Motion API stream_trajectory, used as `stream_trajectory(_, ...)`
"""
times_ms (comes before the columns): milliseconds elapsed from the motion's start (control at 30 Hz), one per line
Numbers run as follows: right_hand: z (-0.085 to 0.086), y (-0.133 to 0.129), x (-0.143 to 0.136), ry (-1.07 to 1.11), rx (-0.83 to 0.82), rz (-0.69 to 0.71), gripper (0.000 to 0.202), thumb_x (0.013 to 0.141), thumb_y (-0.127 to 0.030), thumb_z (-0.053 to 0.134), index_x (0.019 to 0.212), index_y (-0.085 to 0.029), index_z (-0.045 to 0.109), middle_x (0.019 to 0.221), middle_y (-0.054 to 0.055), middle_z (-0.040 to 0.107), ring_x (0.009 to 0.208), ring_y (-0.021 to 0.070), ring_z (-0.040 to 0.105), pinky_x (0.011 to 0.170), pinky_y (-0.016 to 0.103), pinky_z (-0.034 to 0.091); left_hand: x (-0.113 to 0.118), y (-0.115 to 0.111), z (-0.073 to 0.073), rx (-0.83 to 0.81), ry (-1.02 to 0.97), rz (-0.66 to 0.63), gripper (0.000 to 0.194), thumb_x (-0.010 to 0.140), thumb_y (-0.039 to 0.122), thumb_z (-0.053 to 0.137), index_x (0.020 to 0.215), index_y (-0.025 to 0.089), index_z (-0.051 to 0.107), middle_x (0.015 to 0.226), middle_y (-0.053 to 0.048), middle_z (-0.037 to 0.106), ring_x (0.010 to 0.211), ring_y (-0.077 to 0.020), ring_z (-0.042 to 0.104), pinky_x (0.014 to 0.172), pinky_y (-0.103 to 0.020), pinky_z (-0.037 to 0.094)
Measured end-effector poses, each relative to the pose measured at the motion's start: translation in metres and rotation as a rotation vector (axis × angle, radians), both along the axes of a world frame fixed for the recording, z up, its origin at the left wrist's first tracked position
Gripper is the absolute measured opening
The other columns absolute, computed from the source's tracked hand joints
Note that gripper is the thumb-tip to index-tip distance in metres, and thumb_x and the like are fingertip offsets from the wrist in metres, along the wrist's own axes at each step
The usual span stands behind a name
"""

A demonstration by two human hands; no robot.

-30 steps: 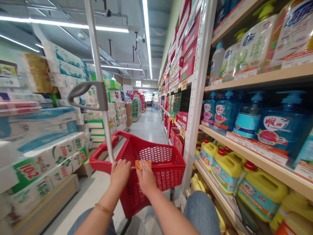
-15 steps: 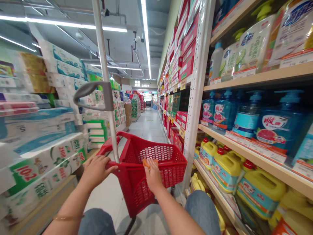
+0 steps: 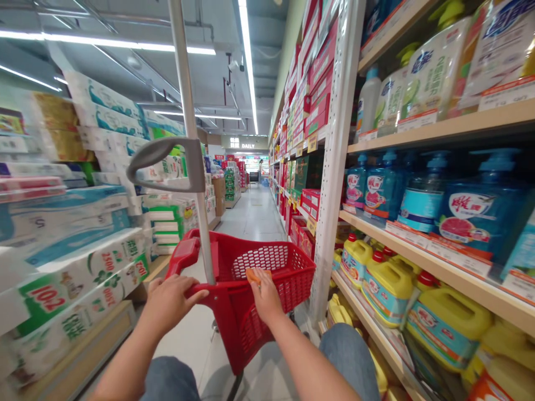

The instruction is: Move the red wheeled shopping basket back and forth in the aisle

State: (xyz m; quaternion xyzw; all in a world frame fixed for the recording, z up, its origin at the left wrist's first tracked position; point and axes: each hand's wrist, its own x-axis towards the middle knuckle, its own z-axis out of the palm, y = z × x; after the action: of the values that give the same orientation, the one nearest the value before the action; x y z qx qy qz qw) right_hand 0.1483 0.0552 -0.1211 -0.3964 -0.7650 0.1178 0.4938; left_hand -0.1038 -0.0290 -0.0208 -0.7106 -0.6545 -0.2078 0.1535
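A red plastic shopping basket cart (image 3: 225,328) stands in the aisle between my knees, with a grey loop handle (image 3: 196,165) on a pale metal pole rising from its near left corner. My left hand (image 3: 173,298) is closed around the cart's near left rim, thumb lying along the edge. At the near right rim, my right hand (image 3: 264,292) is closed on an orange cloth (image 3: 252,275), pressing it against the cart's edge. The far mesh wall shows beyond my right hand.
Shelves (image 3: 438,250) with blue pump bottles (image 3: 466,206) and yellow jugs (image 3: 449,323) stand close on the right. Stacked paper packs (image 3: 79,278) line the left. The tiled aisle (image 3: 254,214) runs ahead, with a distant person (image 3: 261,170).
The cart has turned slightly, its pole and near left corner shifting right. My left hand has moved a little right and down with the rim. My right hand still holds the cloth.
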Motion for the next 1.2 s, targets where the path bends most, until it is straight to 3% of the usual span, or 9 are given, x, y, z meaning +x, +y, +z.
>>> stream_trajectory(67, -0.003, 0.008, 0.007, 0.025, -0.038, -0.050, 0.043, 0.097, -0.031, 0.037, 0.137, -0.019, 0.049, 0.138, 0.008, 0.052, 0.132, 0.0207, 0.042, 0.112, 0.045, 0.032, -0.009, 0.001, 0.003, -0.030, 0.011, -0.084, 0.042, 0.077, 0.065, 0.053, 0.082, 0.028, 0.070, 0.096, -0.003, 0.072, 0.100, -0.0254, 0.059, 0.087, -0.036, 0.034)
stream_trajectory(167, -0.001, 0.006, -0.001, 0.067, -0.086, -0.084, 0.044, 0.096, -0.031, 0.038, 0.135, -0.014, 0.051, 0.138, 0.011, 0.052, 0.133, 0.0222, 0.042, 0.112, 0.045, 0.032, -0.012, 0.001, 0.004, -0.008, 0.003, -0.074, 0.046, 0.075, 0.068, 0.054, 0.072, 0.024, 0.067, 0.097, -0.004, 0.071, 0.103, -0.0262, 0.057, 0.086, -0.036, 0.033)
stream_trajectory(367, 0.020, -0.032, -0.037, 0.105, -0.024, 0.081, 0.045, 0.098, -0.031, 0.035, 0.141, -0.019, 0.043, 0.144, 0.006, 0.045, 0.137, 0.0193, 0.036, 0.115, 0.044, 0.029, 0.023, -0.007, -0.001, 0.088, -0.020, -0.005, 0.043, 0.078, 0.062, 0.054, 0.066, 0.021, 0.061, 0.080, -0.004, 0.067, 0.088, -0.0230, 0.055, 0.081, -0.035, 0.032)
stream_trajectory(500, 0.028, -0.040, -0.029, 0.085, 0.028, 0.175, 0.044, 0.099, -0.032, 0.036, 0.141, -0.022, 0.043, 0.144, 0.003, 0.045, 0.136, 0.0180, 0.037, 0.115, 0.041, 0.029, 0.037, -0.013, -0.004, 0.129, -0.041, 0.001, 0.041, 0.080, 0.060, 0.054, 0.067, 0.021, 0.060, 0.078, -0.004, 0.066, 0.089, -0.0242, 0.055, 0.083, -0.038, 0.033)
stream_trajectory(633, 0.026, -0.025, -0.011, 0.160, -0.001, 0.105, 0.041, 0.099, -0.033, 0.036, 0.137, -0.023, 0.049, 0.139, 0.005, 0.051, 0.132, 0.0193, 0.043, 0.113, 0.044, 0.031, 0.016, -0.008, -0.010, 0.070, -0.078, -0.277, 0.034, 0.086, 0.054, 0.047, 0.089, 0.025, 0.064, 0.097, -0.004, 0.068, 0.099, -0.0225, 0.056, 0.094, -0.038, 0.034)
stream_trajectory(700, 0.021, -0.018, -0.009, 0.218, -0.035, 0.060, 0.041, 0.099, -0.034, 0.036, 0.135, -0.023, 0.051, 0.138, 0.006, 0.052, 0.132, 0.0201, 0.043, 0.113, 0.046, 0.031, 0.003, 0.002, -0.016, 0.137, -0.132, -0.290, 0.037, 0.084, 0.058, 0.047, 0.098, 0.027, 0.063, 0.113, -0.004, 0.065, 0.113, -0.0256, 0.052, 0.098, -0.040, 0.032)
stream_trajectory(800, 0.016, -0.021, -0.014, 0.286, -0.067, 0.016, 0.043, 0.099, -0.036, 0.036, 0.137, -0.021, 0.048, 0.142, 0.007, 0.048, 0.135, 0.0201, 0.039, 0.114, 0.046, 0.029, -0.002, 0.015, -0.025, 0.186, -0.176, -0.275, 0.047, 0.077, 0.068, 0.047, 0.088, 0.025, 0.061, 0.103, -0.005, 0.065, 0.113, -0.0307, 0.050, 0.096, -0.045, 0.032)
stream_trajectory(1067, 0.010, -0.073, -0.029, 0.292, 0.032, -0.018, 0.049, 0.100, -0.032, 0.032, 0.147, -0.019, 0.031, 0.152, 0.007, 0.031, 0.141, 0.0218, 0.026, 0.115, 0.050, 0.027, 0.040, 0.009, -0.027, 0.153, -0.203, -0.253, 0.032, 0.083, 0.055, 0.050, 0.090, 0.026, 0.059, 0.104, -0.005, 0.062, 0.118, -0.0296, 0.047, 0.101, -0.050, 0.025)
stream_trajectory(1200, 0.026, -0.084, -0.023, 0.177, 0.105, -0.011, 0.049, 0.099, -0.030, 0.035, 0.147, -0.021, 0.032, 0.151, 0.006, 0.033, 0.141, 0.0224, 0.027, 0.114, 0.049, 0.029, 0.055, 0.006, -0.025, 0.122, -0.192, -0.248, 0.028, 0.084, 0.051, 0.051, 0.094, 0.026, 0.059, 0.107, -0.006, 0.062, 0.116, -0.0290, 0.048, 0.103, -0.054, 0.022)
